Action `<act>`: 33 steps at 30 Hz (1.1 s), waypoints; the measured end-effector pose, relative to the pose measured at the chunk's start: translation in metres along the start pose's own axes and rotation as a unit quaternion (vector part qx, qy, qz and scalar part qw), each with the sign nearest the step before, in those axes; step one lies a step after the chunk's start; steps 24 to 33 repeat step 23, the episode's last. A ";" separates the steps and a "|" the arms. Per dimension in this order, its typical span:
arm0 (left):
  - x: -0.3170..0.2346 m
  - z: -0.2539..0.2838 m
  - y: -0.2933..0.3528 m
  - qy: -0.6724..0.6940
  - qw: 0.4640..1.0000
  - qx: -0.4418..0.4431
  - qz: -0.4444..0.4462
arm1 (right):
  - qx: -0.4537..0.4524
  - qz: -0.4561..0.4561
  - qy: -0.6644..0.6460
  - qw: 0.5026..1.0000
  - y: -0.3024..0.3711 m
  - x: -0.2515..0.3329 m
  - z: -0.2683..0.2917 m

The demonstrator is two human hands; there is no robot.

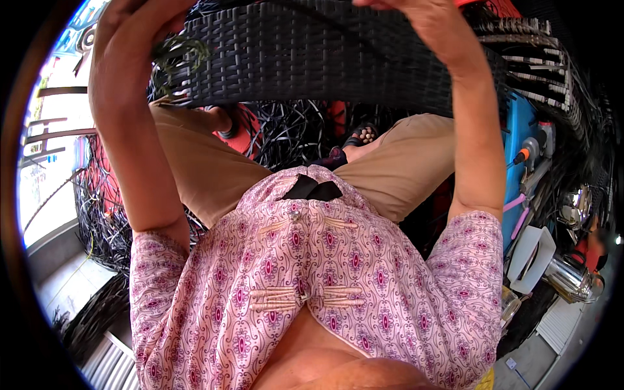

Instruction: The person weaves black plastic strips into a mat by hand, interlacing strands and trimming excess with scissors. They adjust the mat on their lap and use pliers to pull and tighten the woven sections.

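A black woven panel (312, 55) of flat plastic strips lies across my lap, above my knees. My left hand (140, 16) is raised at its upper left corner, its fingers partly curled and mostly cut off by the top edge. Over the panel's upper right part, my right hand (416, 10) reaches inward, with its fingertips at the picture's edge. Whatever either hand holds is out of sight. A blurred dark strand (338, 26) slants across the weave between the hands. Greenish-black strip ends (182, 52) hang in a loose tangle below my left hand.
Loose black strips (292, 133) cover the red floor between my feet. On the right stand a blue surface (517, 130) with an orange-tipped tool (530, 149), a white plastic container (532, 260) and a metal pot (575, 276). A partly woven frame (539, 62) sits at the far right.
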State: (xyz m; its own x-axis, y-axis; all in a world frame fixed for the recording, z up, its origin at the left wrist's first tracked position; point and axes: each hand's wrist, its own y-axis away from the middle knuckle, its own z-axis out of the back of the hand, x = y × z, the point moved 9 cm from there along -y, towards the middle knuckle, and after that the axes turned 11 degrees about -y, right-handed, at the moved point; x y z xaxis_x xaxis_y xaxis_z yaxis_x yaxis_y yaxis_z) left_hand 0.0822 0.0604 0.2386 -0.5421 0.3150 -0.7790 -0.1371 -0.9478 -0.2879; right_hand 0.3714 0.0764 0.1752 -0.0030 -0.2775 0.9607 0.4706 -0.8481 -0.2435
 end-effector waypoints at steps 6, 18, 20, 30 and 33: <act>-0.066 -0.034 0.013 0.122 0.989 -0.027 -0.084 | 0.016 -0.068 -0.162 0.984 0.007 0.030 -0.040; 0.021 -0.198 0.048 -0.258 0.948 0.124 -0.139 | -0.224 0.008 -0.304 0.926 0.210 -0.010 0.108; 0.022 -0.210 0.054 -0.298 0.936 0.113 -0.151 | -0.283 0.016 -0.309 0.908 0.236 -0.027 0.115; 0.027 -0.226 0.054 -0.362 0.905 0.140 -0.175 | -0.305 0.021 -0.346 0.887 0.265 -0.057 0.131; 0.027 -0.226 0.054 -0.362 0.905 0.140 -0.175 | -0.305 0.021 -0.346 0.887 0.265 -0.057 0.131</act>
